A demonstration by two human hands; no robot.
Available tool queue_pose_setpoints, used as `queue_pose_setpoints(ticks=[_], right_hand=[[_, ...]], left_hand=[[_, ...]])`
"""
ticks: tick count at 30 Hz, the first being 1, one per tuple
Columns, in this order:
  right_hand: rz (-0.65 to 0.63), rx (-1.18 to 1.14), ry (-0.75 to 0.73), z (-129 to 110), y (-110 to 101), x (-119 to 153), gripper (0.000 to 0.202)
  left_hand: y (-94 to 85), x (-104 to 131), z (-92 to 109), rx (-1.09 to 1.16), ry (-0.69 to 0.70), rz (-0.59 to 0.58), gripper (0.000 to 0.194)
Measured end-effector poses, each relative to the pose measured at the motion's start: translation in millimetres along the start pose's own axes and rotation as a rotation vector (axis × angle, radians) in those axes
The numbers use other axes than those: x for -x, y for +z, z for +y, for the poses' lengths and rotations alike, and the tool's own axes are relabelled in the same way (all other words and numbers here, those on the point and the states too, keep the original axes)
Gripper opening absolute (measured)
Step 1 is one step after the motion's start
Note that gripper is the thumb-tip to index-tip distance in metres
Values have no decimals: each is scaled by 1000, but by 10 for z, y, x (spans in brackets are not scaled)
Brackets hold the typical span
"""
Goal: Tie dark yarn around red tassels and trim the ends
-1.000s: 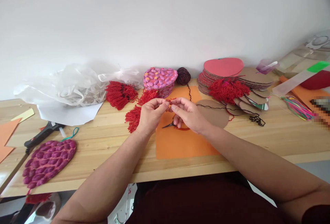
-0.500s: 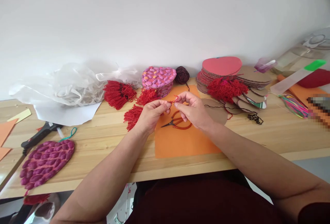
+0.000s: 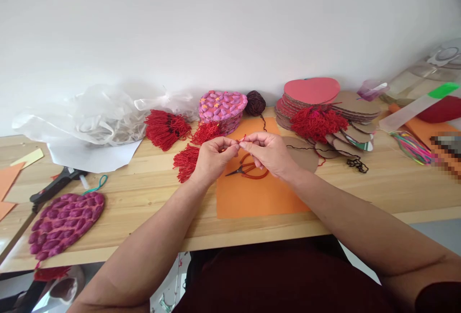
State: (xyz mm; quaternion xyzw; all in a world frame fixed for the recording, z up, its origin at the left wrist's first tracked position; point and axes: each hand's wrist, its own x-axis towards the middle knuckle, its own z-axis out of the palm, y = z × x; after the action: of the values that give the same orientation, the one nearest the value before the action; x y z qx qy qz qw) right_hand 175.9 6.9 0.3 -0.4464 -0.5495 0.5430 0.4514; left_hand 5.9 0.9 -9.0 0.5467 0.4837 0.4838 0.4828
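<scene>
My left hand and my right hand meet fingertip to fingertip over an orange sheet. Both pinch a short length of red yarn, whose end pokes up between the fingers; the rest of it is hidden by them. Just below my hands, scissors with orange handles lie on the sheet, dark blades pointing left. Beside my left hand are red yarn tassels. A brown cardboard piece lies partly behind my right hand, with a dark yarn strand across it.
Against the wall stand plastic bags, a pink-purple decorated heart stack, a dark yarn ball and stacked cardboard hearts with red yarn. At left lie a glue gun and a purple heart. A clear jar stands far right.
My hands have drawn closer together, so the fingertips now nearly touch and less red yarn shows between them. The things on the table lie as before.
</scene>
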Motion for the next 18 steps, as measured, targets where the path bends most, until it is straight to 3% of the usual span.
queue_pose_setpoints(ticks=[4,10,18], right_hand=[[6,105,-32,7,-18,-8,26],[53,291,-267,40,-28,-6,13],[-132,-194,-108,-66,31,36,22]], left_hand=[[6,3,3,-52,7,0,20],[15,6,44,59,-50,-74,22],[-2,-1,57,364,-269,-206,28]])
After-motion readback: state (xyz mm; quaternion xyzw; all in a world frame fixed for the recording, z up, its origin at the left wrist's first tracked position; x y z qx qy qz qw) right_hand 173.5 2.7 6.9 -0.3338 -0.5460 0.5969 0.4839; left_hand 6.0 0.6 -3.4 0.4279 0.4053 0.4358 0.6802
